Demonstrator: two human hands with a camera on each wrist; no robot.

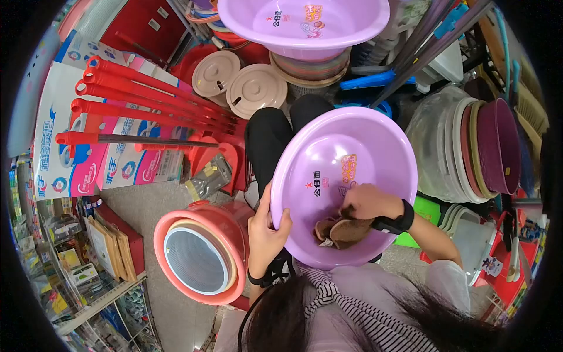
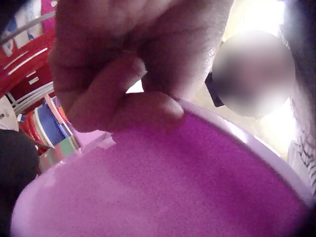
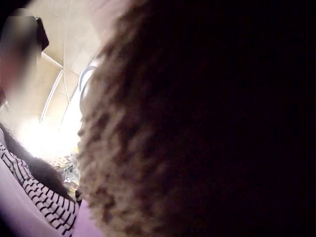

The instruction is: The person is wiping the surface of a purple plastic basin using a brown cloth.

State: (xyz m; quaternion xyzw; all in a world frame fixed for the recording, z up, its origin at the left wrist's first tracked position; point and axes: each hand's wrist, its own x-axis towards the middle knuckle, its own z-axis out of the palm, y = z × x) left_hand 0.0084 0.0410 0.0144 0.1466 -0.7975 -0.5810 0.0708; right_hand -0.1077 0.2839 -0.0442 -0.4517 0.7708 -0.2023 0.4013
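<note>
A purple plastic basin point(image 1: 311, 146) with printed characters on its inside is tilted over the person's lap. My left hand point(image 1: 267, 232) grips its left rim, the thumb over the inner side. The left wrist view shows those fingers point(image 2: 148, 108) curled at the basin's edge. Inside the basin, my right hand point(image 1: 372, 202), with a black band at the wrist, holds a bunched brown fuzzy cloth point(image 1: 352, 233) against the lower wall. This cloth's nubby pile point(image 3: 118, 133) fills much of the right wrist view and hides the right fingers there.
Another purple basin point(image 1: 346, 35) tops a stack in front. On the left are red-handled poles point(image 1: 141, 88), printed boxes point(image 1: 64, 129) and nested buckets point(image 1: 164, 234). Stacked tubs point(image 1: 498, 146) stand on the right. Beige round lids point(image 1: 258, 88) lie ahead of the knees.
</note>
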